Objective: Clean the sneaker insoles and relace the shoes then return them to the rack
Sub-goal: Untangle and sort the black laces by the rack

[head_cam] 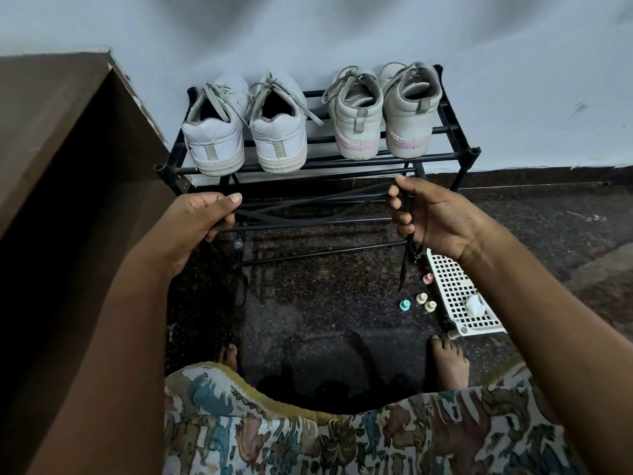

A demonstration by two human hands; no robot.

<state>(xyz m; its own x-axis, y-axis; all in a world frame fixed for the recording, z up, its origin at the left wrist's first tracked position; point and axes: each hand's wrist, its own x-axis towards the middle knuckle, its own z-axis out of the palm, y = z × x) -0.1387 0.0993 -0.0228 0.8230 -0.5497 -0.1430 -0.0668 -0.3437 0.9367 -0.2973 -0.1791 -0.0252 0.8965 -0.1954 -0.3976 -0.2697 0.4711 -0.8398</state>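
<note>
Sneakers (279, 138) stand in two pairs on the top shelf of a black metal rack (318, 161), heels toward the camera and toes to the wall. The white pair is on the left, and its loose laces trail over the collars. The grey pair with a pink stripe (356, 128) along the sole is on the right, also laced. The rack stands on a dark speckled stone floor (325, 303), pushed against a pale blue-grey wall (308, 36). A brown wooden cabinet (68, 132) rises just beside the rack on the left.

In front of the rack's lower bars, a black shoelace (404, 265) runs in several crossing strands between the person's two hands. The left hand (202, 217) grips one end of the bundle with curled fingers and the thumb on top. The right hand (435, 221) pinches the other end between thumb and fingers, and a loose end hangs down from it toward the floor.

A white perforated plastic tray (452, 289) lies on the floor to the right, partly under the right forearm, and holds a small crumpled white object (476, 306). Four small pastel pegs (422, 298) stand on the floor just beside the tray's left edge. Two bare feet (448, 361) and a patterned garment (342, 440) fill the bottom of the view.
</note>
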